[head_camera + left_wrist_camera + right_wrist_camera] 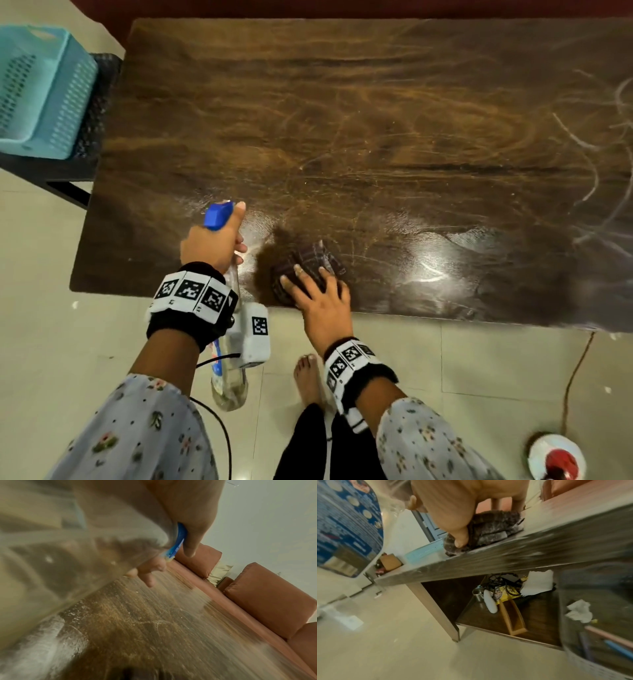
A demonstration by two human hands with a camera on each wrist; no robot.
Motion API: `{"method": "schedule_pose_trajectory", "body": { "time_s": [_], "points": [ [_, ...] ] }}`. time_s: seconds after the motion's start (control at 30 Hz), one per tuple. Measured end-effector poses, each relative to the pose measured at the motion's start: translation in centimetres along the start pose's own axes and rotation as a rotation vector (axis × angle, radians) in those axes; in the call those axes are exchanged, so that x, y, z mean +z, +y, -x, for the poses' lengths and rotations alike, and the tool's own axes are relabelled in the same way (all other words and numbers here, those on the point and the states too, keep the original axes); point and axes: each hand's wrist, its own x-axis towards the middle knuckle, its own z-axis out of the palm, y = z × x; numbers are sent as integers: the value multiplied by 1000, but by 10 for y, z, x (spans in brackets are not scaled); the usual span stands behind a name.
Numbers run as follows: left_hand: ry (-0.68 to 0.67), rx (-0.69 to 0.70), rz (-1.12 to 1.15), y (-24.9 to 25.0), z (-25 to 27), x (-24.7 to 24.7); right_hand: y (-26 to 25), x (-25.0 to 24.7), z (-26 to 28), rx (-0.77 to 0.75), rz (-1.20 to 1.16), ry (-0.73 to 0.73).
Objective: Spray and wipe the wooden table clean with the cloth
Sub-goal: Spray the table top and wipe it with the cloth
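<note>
The dark wooden table [376, 120] is streaked with white marks and shows wet patches near its front edge. My left hand [214, 245] grips a clear spray bottle [228, 383] by its neck, a finger lying along the blue spray head [219, 215], which points over the table's front left. Up close, the bottle [68, 547] fills the left wrist view above the table [154, 628]. My right hand [317, 294] presses with spread fingers on a dark checked cloth [308, 260] at the front edge. The folded cloth [494, 530] lies under the right hand [453, 507], thumb at its side.
A turquoise basket [41, 92] sits on a dark stool left of the table. A rust-coloured sofa [265, 601] runs along the far side. A shelf [537, 615] under the table holds cables, papers and a cup. My bare foot [308, 380] and a red-and-white object [556, 459] are on the tiled floor.
</note>
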Motion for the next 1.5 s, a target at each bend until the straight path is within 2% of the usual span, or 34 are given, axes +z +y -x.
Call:
{"method": "schedule_pose_trajectory", "body": {
  "time_s": [0.07, 0.23, 0.3, 0.37, 0.47, 0.53, 0.57, 0.63, 0.77, 0.9, 1.03, 1.13, 1.23, 1.5],
  "points": [
    [-16, 5, -29, 6, 8, 4, 31, -1, 20, 0, 48, 40],
    [-86, 19, -46, 21, 27, 20, 155, -21, 83, 193, 64, 124],
    [-104, 26, -51, 23, 28, 28, 213, -36, 103, 306, 96, 175],
    [-106, 28, -43, 20, 27, 34, 258, -48, 120, 499, 73, 222],
    [-113, 27, -26, 17, 25, 36, 269, -50, 129, 836, -63, 298],
    [-109, 30, -28, 16, 24, 32, 241, -45, 120, 988, -107, 310],
    [-100, 26, -30, 15, 24, 28, 222, -43, 112, 1013, -131, 304],
    [-81, 10, -33, 13, 20, 19, 178, -41, 87, 974, -156, 256],
    [-54, -3, -34, 8, 11, -1, 82, -37, 24, 789, -141, 77],
    [-20, 7, -69, -1, 1, -18, 1, -26, -31, 492, -210, -34],
    [4, 27, -89, -3, 0, -30, -51, -9, -27, 182, -126, -17],
    [8, 36, -88, 5, 5, -31, -44, -2, -6, 81, -86, -45],
    [-21, 49, -135, 18, 14, -23, -16, -2, 15, 37, -23, -22],
    [-128, 71, -122, 45, 44, 40, 101, -8, 72, 215, 8, 110]
  ]
}}
